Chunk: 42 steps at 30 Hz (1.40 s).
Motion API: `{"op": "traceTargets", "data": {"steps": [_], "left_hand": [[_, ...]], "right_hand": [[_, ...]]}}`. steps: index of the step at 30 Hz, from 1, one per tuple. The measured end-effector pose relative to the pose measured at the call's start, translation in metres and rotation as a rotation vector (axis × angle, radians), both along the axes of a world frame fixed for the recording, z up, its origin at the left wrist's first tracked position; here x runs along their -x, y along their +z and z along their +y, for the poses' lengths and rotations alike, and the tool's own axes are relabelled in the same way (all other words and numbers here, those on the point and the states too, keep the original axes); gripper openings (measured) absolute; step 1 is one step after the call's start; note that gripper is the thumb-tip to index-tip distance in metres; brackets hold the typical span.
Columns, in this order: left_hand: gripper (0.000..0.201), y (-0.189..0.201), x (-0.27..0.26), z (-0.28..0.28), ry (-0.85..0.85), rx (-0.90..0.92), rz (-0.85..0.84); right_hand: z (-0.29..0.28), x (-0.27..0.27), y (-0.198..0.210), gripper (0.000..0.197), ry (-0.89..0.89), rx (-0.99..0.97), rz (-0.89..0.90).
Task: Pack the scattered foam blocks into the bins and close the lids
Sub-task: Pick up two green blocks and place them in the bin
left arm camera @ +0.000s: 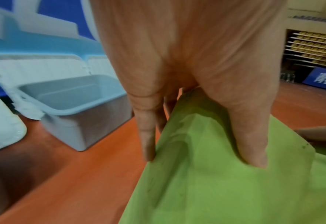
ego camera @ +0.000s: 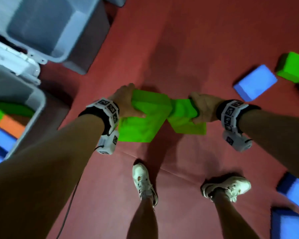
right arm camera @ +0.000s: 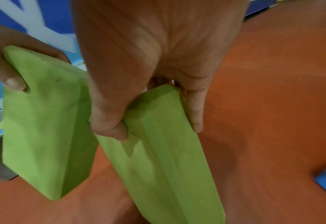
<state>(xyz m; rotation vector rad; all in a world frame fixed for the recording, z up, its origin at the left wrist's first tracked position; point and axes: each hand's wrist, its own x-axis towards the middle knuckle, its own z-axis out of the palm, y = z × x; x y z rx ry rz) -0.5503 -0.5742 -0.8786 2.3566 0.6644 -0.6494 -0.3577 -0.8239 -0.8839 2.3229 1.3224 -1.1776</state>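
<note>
I hold two green foam blocks above the red floor, side by side. My left hand (ego camera: pixel 128 104) grips the left green block (ego camera: pixel 141 121), thumb on its near face and fingers round the far edge; the left wrist view shows this left green block (left arm camera: pixel 225 181) pinched from its top end. My right hand (ego camera: pixel 202 109) grips the right green block (ego camera: pixel 185 116), the same right green block (right arm camera: pixel 167 159) clamped between thumb and fingers in the right wrist view. An empty grey bin (ego camera: pixel 41 28) stands open at the upper left. A second bin (ego camera: pixel 40 104) at the left holds green, orange and blue blocks.
Loose on the floor lie a blue block (ego camera: pixel 254 82) and a green block (ego camera: pixel 293 69) at the right, and two blue blocks (ego camera: pixel 293 190) at the lower right. White hinged lids (ego camera: pixel 12 59) stand between the bins. My feet (ego camera: pixel 143 180) are below the hands.
</note>
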Motion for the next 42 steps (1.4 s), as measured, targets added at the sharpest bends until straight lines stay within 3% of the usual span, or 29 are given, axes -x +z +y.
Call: {"op": "traceTargets", "data": {"steps": [4, 8, 11, 17, 23, 26, 30, 35, 42], "left_hand": [[0.088, 0.029, 0.095, 0.086, 0.103, -0.058, -0.031], [0.094, 0.062, 0.186, 0.154, 0.167, -0.152, -0.017], [0.102, 0.083, 0.24, 0.201, 0.31, -0.201, -0.018], [0.093, 0.116, 0.318, 0.299, 0.514, -0.313, -0.088], [0.092, 0.139, 0.333, 0.407, 0.501, -0.316, 0.014], [0.098, 0.138, 0.32, 0.452, 0.431, -0.302, 0.064], [0.09, 0.128, 0.306, 0.506, 0.4, -0.326, 0.092], [0.083, 0.104, 0.306, 0.549, 0.275, -0.332, 0.159], [0.082, 0.072, 0.311, 0.585, 0.134, -0.279, 0.224]], "right_hand": [[0.126, 0.06, 0.027, 0.084, 0.192, -0.01, -0.047], [0.237, 0.123, 0.05, 0.086, 0.47, -0.076, -0.146], [0.301, 0.156, 0.056, 0.095, 0.485, -0.13, -0.14], [0.437, 0.208, 0.056, 0.099, 0.5, -0.194, 0.002], [0.528, 0.243, 0.06, 0.09, 0.306, -0.245, 0.124], [0.553, 0.249, 0.054, 0.087, 0.231, -0.248, 0.136], [0.578, 0.251, 0.041, 0.081, 0.122, -0.267, 0.123], [0.594, 0.266, 0.036, 0.086, 0.011, -0.225, 0.164], [0.615, 0.306, 0.038, 0.081, -0.004, -0.232, 0.125]]}}
